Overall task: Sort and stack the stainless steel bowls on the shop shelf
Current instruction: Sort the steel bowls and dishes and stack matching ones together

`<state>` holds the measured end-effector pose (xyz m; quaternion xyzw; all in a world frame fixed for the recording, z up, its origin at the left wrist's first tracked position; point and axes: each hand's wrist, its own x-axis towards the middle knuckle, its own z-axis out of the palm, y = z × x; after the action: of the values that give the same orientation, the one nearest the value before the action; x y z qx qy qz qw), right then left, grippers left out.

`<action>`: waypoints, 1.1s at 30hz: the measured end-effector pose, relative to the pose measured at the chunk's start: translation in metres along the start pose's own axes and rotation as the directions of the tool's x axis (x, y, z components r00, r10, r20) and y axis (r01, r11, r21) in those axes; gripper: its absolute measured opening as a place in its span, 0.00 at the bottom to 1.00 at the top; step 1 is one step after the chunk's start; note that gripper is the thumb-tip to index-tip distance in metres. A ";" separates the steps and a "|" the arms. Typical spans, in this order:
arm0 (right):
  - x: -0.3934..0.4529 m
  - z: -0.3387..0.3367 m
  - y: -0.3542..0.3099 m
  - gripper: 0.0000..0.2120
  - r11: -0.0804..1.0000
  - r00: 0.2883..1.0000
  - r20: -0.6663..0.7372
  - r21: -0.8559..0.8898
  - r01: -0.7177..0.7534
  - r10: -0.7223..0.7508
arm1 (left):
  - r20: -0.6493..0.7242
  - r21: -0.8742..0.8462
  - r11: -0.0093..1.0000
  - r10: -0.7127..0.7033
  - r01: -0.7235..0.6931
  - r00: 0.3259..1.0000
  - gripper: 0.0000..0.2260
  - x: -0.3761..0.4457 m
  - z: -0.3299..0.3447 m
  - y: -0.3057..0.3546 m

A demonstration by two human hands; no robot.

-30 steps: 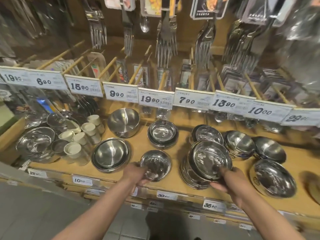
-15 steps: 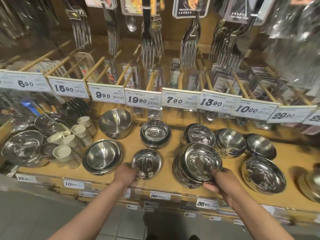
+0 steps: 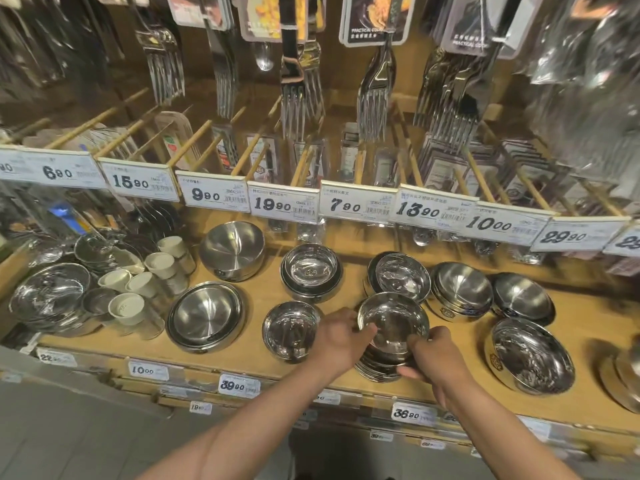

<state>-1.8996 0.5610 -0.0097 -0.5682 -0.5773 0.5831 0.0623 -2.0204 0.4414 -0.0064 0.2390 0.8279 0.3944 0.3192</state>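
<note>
While both hands meet at the front of the wooden shelf [image 3: 346,292], the left hand [image 3: 337,337] curls its fingers over the near-left rim of the top steel bowl [image 3: 393,322] on a stack of bowls [image 3: 377,370]. The right hand [image 3: 434,358] pinches the same bowl's near-right rim, thumb under the stack's edge. A small single bowl [image 3: 289,330] stands just left of the left hand.

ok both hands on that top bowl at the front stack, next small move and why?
Probably lower and centre the top bowl into the stack of bowls beneath it. The left hand and right hand both grip its rim, and it appears to sit tilted and offset toward the back of the stack, so it looks not yet nested.
</note>
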 end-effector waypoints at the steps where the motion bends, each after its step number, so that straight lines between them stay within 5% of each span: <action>1: -0.002 0.001 0.000 0.13 1.000 1.000 -0.011 -0.011 0.013 -0.013 | -0.027 0.010 1.000 0.008 -0.007 1.000 0.14 0.002 0.002 0.000; 8: -0.007 -0.004 -0.006 0.13 0.898 0.991 -0.065 -0.432 0.076 -0.115 | -0.072 0.026 1.000 -0.004 0.006 0.997 0.06 0.009 0.007 -0.003; 16: -0.007 -0.007 0.003 0.28 0.841 0.970 -0.010 -0.502 0.204 -0.241 | -0.197 -0.096 0.990 -0.117 0.100 0.973 0.11 0.004 0.008 0.009; 20: -0.017 -0.015 -0.013 0.20 0.826 0.902 0.116 -0.369 0.427 -0.415 | -0.271 -0.133 0.989 -0.105 0.071 0.957 0.11 -0.009 -0.007 0.021; 24: -0.023 -0.021 -0.041 0.09 0.982 0.920 0.347 0.109 0.155 -0.184 | -0.312 -0.187 0.979 -0.135 0.078 0.940 0.07 -0.021 -0.046 0.023; 28: -0.033 -0.015 -0.063 0.11 0.988 0.826 0.550 0.142 0.052 -0.123 | -0.299 -0.191 0.979 -0.121 0.065 0.947 0.06 -0.024 -0.081 0.017; 33: -0.038 0.017 -0.067 0.30 0.994 0.861 0.508 0.093 -0.061 0.005 | -0.147 -0.385 0.909 -0.231 0.159 0.962 0.08 -0.026 -0.092 0.000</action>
<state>-1.9379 0.5444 0.0573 -0.4007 -0.5319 0.7426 -0.0717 -2.0687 0.3784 0.0477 0.0520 0.7850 0.5301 0.3164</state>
